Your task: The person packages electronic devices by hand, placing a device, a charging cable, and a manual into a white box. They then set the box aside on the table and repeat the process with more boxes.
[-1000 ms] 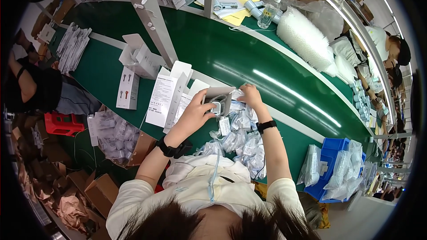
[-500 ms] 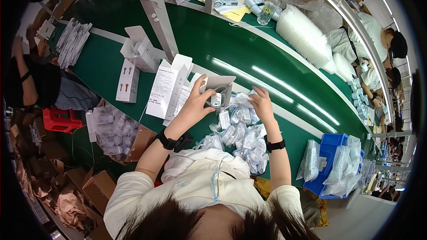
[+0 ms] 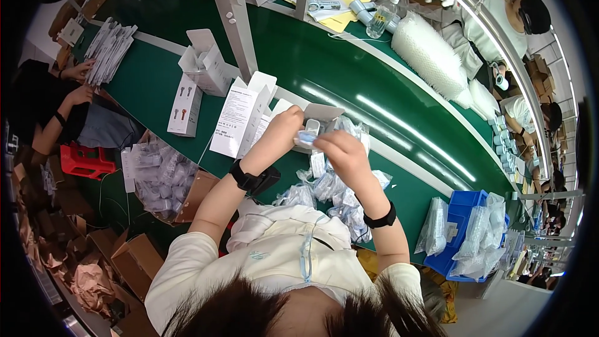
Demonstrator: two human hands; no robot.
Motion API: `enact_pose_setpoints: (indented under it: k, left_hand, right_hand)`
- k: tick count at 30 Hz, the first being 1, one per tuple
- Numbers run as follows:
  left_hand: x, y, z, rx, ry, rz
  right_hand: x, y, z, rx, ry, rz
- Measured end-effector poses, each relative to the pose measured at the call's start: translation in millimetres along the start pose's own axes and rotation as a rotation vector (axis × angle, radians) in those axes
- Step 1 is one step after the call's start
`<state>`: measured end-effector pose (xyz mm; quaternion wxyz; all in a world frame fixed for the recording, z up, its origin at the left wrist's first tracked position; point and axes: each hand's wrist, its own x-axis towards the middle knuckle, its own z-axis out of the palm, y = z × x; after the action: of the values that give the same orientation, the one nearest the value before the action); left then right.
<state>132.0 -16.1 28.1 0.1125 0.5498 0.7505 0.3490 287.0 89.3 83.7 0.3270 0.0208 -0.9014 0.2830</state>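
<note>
Clear plastic wraps a small packet (image 3: 305,138), which lies between the fingertips of both hands, just in front of an open box (image 3: 325,111). Fingers of the right hand (image 3: 343,155) bunch together and pinch its right end; those of the left hand (image 3: 282,130) bend down at its left end, though whether they grip it I cannot tell. Below, bagged pieces (image 3: 329,186) heap on the green tabletop (image 3: 146,78).

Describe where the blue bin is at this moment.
In the head view, the blue bin sits at lower right, well to the right of the right hand, with clear plastic-wrapped packages about it.
</note>
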Motion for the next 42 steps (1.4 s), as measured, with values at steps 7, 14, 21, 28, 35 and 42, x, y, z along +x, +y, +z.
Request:
enact_pose_setpoints:
  k: [7, 14, 21, 28, 35, 42]
  left_hand:
    - [1.8, -6.1, -0.1, -0.057, 0.105, -0.018]
    - [-0.6, -4.7, 2.4, -0.12, 0.097, -0.084]
    - [4.2, -10.6, 6.8, -0.05, 0.198, -0.095]
    - [-5.1, -5.9, 2.1, -0.111, 0.092, -0.185]
    - [-59.4, -75.7, -57.4, 0.326, 0.344, -0.413]
    - [-90.1, -69.7, -71.9, -0.115, 0.116, -0.673]
  right_hand:
    - [2.4, 12.0, 37.8, -0.287, -0.445, -0.123]
    - [-3.3, 15.4, 45.7, -0.275, -0.558, -0.069]
    - [6.4, 16.0, 43.8, -0.41, -0.432, -0.098]
    - [-27.9, 15.3, 55.8, -0.493, -0.336, -0.002]
    - [-62.7, 60.9, 80.1, 0.189, 0.372, 0.551]
    - [-47.3, 109.7, 119.6, 0.816, -0.033, 0.937]
